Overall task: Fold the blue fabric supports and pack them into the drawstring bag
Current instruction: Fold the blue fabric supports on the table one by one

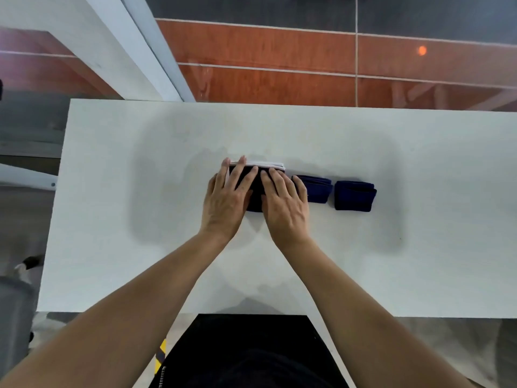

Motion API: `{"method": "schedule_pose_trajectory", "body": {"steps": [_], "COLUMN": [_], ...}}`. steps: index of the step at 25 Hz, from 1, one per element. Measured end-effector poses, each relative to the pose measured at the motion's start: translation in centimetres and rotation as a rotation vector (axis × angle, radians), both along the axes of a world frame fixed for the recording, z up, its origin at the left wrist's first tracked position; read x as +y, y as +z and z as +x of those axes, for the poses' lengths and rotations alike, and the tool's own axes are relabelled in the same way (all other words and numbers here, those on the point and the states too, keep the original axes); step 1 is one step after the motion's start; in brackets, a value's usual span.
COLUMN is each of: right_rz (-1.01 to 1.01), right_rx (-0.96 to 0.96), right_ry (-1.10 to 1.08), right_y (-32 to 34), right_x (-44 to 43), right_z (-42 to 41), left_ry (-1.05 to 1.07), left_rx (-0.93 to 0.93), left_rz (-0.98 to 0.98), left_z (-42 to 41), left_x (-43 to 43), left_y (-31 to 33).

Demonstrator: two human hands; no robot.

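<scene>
A dark navy fabric support [255,198] lies at the middle of the white table [112,219], mostly covered by my hands. My left hand [226,197] and my right hand [284,203] rest flat on it side by side, fingers spread and pointing away from me. A white folded item [268,164] shows along its far edge, under my fingertips; whether it is the drawstring bag I cannot tell. Two folded blue supports lie to the right: one [317,189] touching my right hand, the other [354,196] a little further right, apart.
The table's far edge meets a floor of orange and dark tiles [279,51]. A white beam [126,51] runs diagonally at the upper left. My dark clothing [251,354] shows at the near table edge. A grey object [14,303] stands left of the table.
</scene>
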State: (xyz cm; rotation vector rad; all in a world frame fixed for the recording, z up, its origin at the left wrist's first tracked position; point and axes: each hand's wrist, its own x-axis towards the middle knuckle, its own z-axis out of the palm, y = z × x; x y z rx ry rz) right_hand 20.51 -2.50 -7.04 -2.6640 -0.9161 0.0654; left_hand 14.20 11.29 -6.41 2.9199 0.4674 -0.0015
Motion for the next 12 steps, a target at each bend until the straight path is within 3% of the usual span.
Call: {"method": "schedule_pose_trajectory", "body": {"steps": [3,7,12], "right_rz": [-0.088,-0.138,-0.02], "right_rx": [0.022,0.092,0.032], "right_ry": [0.013,0.032,-0.073], "right_y": [-1.0,0.0,2.5], "right_x": [0.0,0.4,-2.3], "right_z": [0.1,0.5,2.0], "left_ry": [0.019,0.037,0.026], "left_rx": [0.121,0.145,0.146], "left_rz": [-0.023,-0.017,0.058], "left_z": [-0.3,0.5,1.8], "left_x": [-0.2,-0.1,-0.8], "left_y": [-0.7,-0.4,1.4]}}
